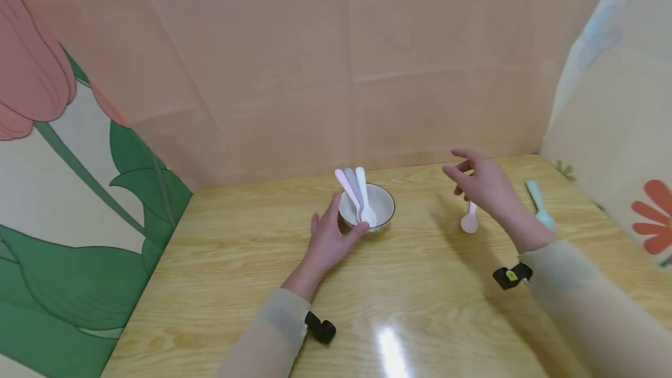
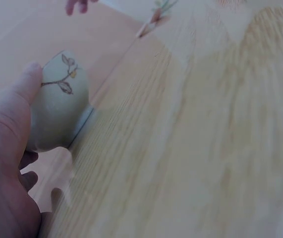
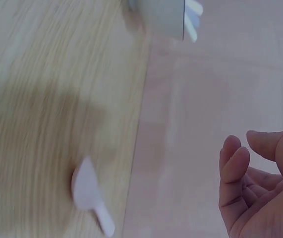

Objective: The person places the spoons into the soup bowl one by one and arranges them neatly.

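The bowl (image 1: 384, 200) stands towards the far side of the table (image 1: 420, 308), left of the other pieces, with three spoons (image 1: 368, 213) in it, heads down and handles rising past the far rim. It looks like glazed ceramic: rigid, moderate in weight, smooth enough to slip and likely to chip if knocked. The side wall just below the rim seems the surest hold, and the left hand (image 1: 328, 237) grips it there, thumb at the near edge and fingers round the left side. The pink spoon (image 1: 469, 224) lies on the table at the right, its handle partly hidden in the head view, and the teal spoon (image 1: 535, 195) lies farther right. Both look like light, stiff plastic, not fragile but perhaps slick; a pinch across the middle of the handle should suit either. The right hand (image 1: 484, 184) hangs above the pink spoon, apart from it and holding nothing, thumb and forefinger parted and the other fingers loosely bent. The right forearm slants in from the lower right; the left reaches forward from below. Whether the bowl's base touches the table cannot be told.
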Motion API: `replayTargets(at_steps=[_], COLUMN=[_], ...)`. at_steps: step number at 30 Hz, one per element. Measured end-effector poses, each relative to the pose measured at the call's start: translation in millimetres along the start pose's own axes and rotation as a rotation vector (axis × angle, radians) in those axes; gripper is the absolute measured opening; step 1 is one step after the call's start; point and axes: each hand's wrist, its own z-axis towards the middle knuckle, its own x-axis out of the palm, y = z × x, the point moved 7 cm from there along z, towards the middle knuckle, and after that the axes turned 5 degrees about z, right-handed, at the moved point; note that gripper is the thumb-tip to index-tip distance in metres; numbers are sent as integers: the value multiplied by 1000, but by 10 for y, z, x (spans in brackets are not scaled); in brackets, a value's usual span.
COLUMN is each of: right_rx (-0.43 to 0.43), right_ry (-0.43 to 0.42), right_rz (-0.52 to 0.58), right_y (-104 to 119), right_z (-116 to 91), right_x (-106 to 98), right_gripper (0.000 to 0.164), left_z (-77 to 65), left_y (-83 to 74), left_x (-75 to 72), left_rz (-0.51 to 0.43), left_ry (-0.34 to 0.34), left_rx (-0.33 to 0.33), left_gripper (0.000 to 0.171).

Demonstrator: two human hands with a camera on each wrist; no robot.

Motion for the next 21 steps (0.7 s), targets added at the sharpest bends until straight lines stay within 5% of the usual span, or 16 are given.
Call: replayTargets(at_steps=[21], right_rx=[80], right_ry=[-8], right_rz=[-95], right_y=[-605], right_z=[-77], right_x=[-371], right_gripper=[76], left_z=[37], left_y=[8], left_x=[22], left_rz=[-5], left_ry=[-29], left_rx=[9], left_gripper=[103])
